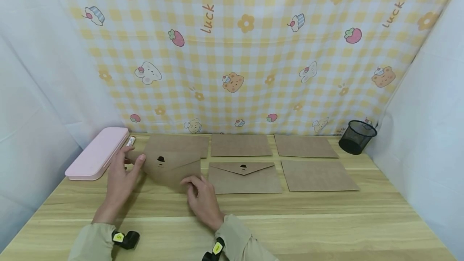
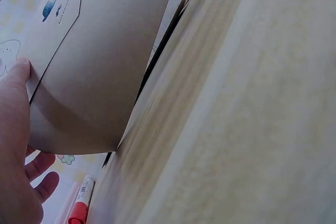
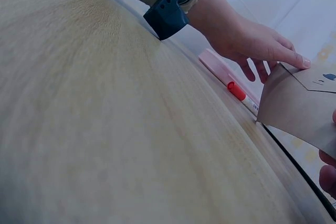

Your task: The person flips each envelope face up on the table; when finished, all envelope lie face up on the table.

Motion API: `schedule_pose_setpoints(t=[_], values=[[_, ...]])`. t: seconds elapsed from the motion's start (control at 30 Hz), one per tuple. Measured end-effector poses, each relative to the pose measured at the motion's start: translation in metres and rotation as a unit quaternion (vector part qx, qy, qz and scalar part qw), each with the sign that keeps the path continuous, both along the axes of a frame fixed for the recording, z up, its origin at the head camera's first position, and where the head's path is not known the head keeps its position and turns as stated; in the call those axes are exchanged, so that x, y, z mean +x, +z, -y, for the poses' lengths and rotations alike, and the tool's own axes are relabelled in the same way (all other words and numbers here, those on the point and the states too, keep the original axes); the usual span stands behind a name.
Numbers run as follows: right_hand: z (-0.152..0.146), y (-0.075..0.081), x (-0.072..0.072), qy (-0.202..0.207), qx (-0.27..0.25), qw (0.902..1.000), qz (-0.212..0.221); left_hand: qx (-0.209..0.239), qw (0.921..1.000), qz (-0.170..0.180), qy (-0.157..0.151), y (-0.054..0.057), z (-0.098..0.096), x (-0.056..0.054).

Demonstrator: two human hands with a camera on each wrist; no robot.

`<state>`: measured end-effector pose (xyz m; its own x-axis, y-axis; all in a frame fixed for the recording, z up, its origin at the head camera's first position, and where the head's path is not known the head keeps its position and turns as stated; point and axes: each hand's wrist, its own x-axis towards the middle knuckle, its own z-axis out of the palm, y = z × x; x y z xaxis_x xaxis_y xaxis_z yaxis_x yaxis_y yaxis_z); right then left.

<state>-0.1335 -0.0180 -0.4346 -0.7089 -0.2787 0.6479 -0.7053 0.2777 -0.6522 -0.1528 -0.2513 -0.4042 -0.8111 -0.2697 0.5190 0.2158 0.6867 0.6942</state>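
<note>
A brown kraft envelope (image 1: 172, 170) with a pointed flap and a small printed hat stands tilted up from the table at the left, its front bowed slightly. My left hand (image 1: 121, 180) pinches its upper left corner, thumb (image 2: 16, 77) on the front face and the other fingers behind. At the lower right corner my right hand (image 1: 204, 198) holds the edge; in the right wrist view its fingertips (image 3: 328, 179) show at the border of the envelope. A similar flapped envelope (image 1: 244, 182) lies flat just right of this hand.
Behind lie more brown envelopes: one (image 1: 177, 142) partly covered by the raised one, another (image 1: 241, 145), and one (image 1: 306, 145) farther right. A plain one (image 1: 319, 176) lies front right. A pink case (image 1: 98, 152), a red-capped marker (image 2: 81, 203) and a black mesh pen cup (image 1: 357, 138) stand around them.
</note>
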Motion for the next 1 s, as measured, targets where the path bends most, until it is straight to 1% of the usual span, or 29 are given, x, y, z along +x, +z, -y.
schedule_pose_setpoints(t=[0.1, 0.3, 0.4, 0.47, 0.53, 0.63, 0.7, 0.77, 0.9, 1.0], values=[[0.0001, -0.0004, -0.0005, -0.010, -0.003, 0.9999, -0.008, -0.002, 1.0000, 0.003, -0.001, 0.0003, -0.0002, 0.0000], [-0.0002, -0.0006, -0.0013, -0.025, 0.001, 0.9994, -0.024, -0.013, 0.9998, -0.011, -0.008, 0.0010, -0.0002, -0.0005], [-0.0004, -0.0005, -0.0012, -0.028, 0.004, 0.9994, -0.022, -0.018, 0.9996, -0.014, -0.015, 0.0016, -0.0004, -0.0009], [-0.0007, -0.0004, -0.0010, -0.024, 0.005, 0.9996, -0.011, -0.016, 0.9998, -0.007, -0.012, 0.0015, -0.0006, -0.0007], [-0.0012, -0.0004, -0.0004, -0.019, 0.007, 0.9998, 0.004, -0.004, 0.9999, 0.009, -0.009, 0.0013, -0.0011, -0.0001], [-0.0016, -0.0002, 0.0005, -0.019, 0.018, 0.9994, 0.022, 0.015, 0.9993, 0.032, 0.005, 0.0003, -0.0015, 0.0009], [-0.0017, 0.0002, 0.0013, -0.021, 0.025, 0.9989, 0.034, 0.018, 0.9990, 0.040, 0.005, -0.0001, -0.0011, 0.0011], [-0.0018, 0.0009, 0.0024, -0.024, 0.038, 0.9980, 0.045, -0.003, 0.9990, 0.043, 0.005, -0.0009, -0.0002, 0.0014], [-0.0015, 0.0021, 0.0041, -0.018, 0.075, 0.9932, 0.087, -0.036, 0.9980, 0.052, -0.003, -0.0034, 0.0022, 0.0015], [-0.0009, 0.0014, 0.0043, -0.014, 0.096, 0.9898, 0.104, -0.039, 0.9967, 0.069, -0.013, -0.0045, 0.0041, 0.0009]])
